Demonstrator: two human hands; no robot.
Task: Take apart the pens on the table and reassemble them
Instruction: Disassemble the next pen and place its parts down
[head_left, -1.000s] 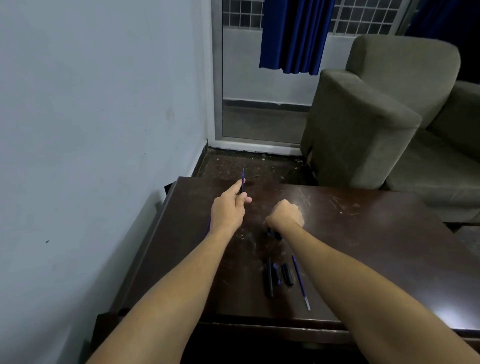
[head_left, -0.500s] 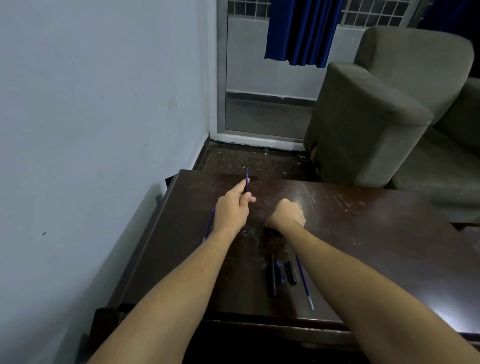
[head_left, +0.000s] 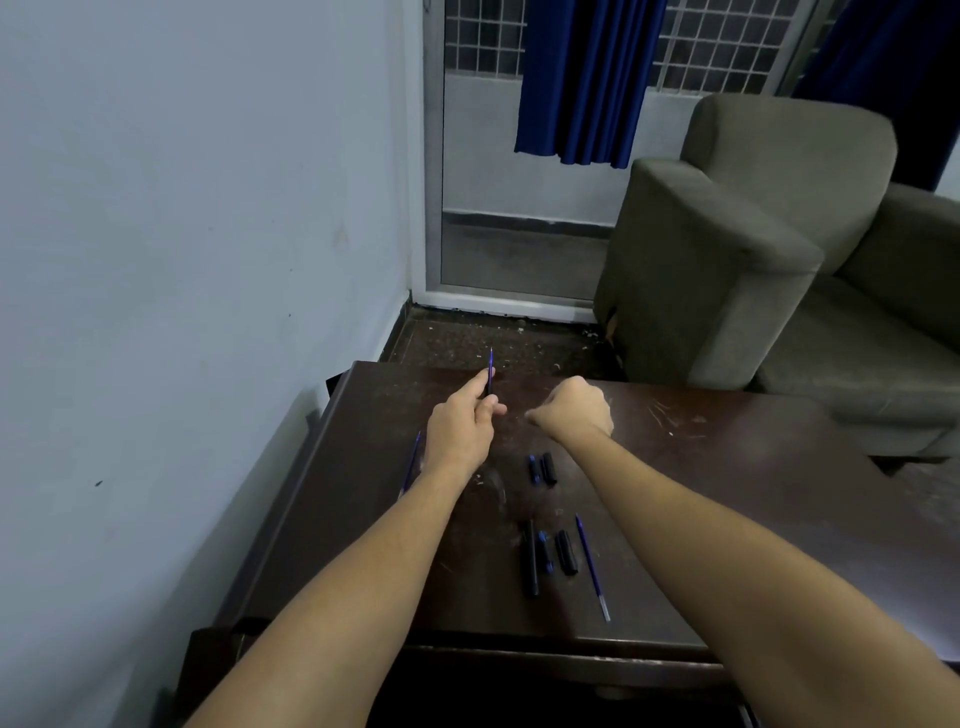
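Observation:
My left hand (head_left: 461, 432) is over the far left of the dark wooden table (head_left: 737, 499), pinching a thin blue refill (head_left: 490, 368) that points up and away. A thin blue rod (head_left: 412, 462) shows just left of that wrist; whether it is the same piece is unclear. To the right, my right hand (head_left: 571, 415) is a closed fist with nothing visible in it. Behind that fist lie a small blue piece (head_left: 532, 467) and a short black piece (head_left: 548, 467). Nearer me lie a black barrel (head_left: 530, 564), a blue piece (head_left: 543, 555), a black cap (head_left: 566, 553) and a second blue refill (head_left: 592, 569).
A pale wall (head_left: 182, 260) runs close along the table's left side. A grey armchair (head_left: 727, 270) stands beyond the far right corner. Behind the table are dark floor, a glass door and a blue curtain (head_left: 582, 83).
My right fist has lifted forward off the two small pieces, which now lie uncovered on the table. My left hand still holds the refill upright. The view has tilted slightly.

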